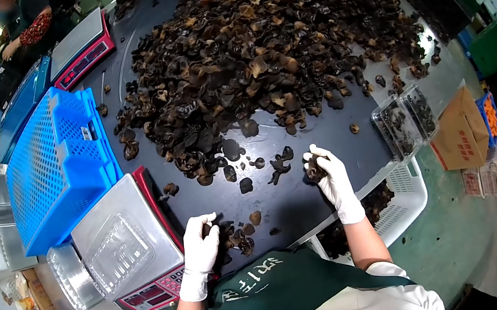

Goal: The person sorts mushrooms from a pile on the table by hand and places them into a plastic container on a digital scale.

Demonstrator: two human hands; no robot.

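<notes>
My right hand [336, 185], in a white glove, grips a dark wood ear mushroom [314, 169] between thumb and fingers, just above the table. My left hand [201, 247], also gloved, has its fingers curled by the scale's edge; whether anything is inside them is hidden. Close to its right lie a few loose wood ears [241, 243]. Beyond both hands a large heap of brown-black wood ears [245, 57] covers much of the dark table [289, 204]. Several single pieces are scattered between the heap and my hands.
At left are a scale [160, 235] bearing a clear plastic tray [121, 252], a blue crate [74, 154] and another scale [79, 45]. Filled clear boxes [397, 130] sit at the right edge, above a white basket [409, 194]. A person [28, 34] stands at the far left.
</notes>
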